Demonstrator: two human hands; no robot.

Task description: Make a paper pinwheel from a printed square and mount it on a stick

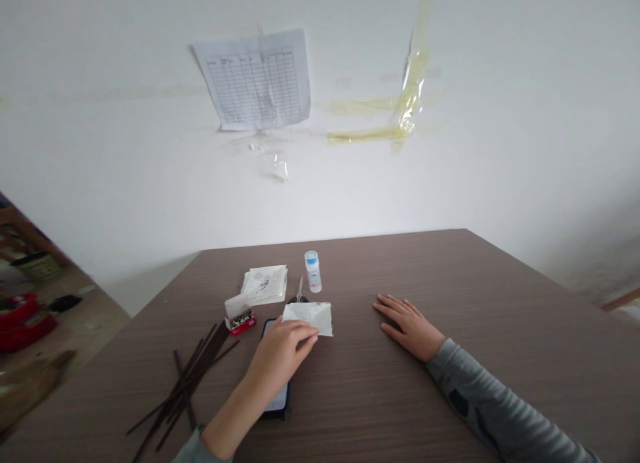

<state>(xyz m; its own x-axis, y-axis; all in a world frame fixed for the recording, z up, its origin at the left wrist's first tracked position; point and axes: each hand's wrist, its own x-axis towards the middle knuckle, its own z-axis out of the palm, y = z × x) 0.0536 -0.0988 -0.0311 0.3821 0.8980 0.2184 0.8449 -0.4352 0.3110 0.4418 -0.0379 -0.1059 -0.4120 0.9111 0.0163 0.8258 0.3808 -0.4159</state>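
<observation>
The person's left hand [284, 346] is half curled, its fingers over the lower edge of a torn, printed piece of paper [320, 313] near the middle of a brown wooden table [400, 396]; whether thumb and fingers pinch it or only rest there cannot be told. The right hand [413, 328] lies palm down on the bare wood, well apart, fingers stretched out, holding nothing. Beneath the left wrist is a dark-edged phone [277, 403], partly covered. Just beyond the paper, scissors [301, 290] point away, with a white bottle [314, 276] with a blue band upright beside them. Further left are a stack of papers [273, 286], an open red box [243, 324] of small pieces, and crossed dark sticks [193, 373]. On the white wall [500, 150] behind hang a printed table sheet [255, 83] and yellowish tape [413, 93].
</observation>
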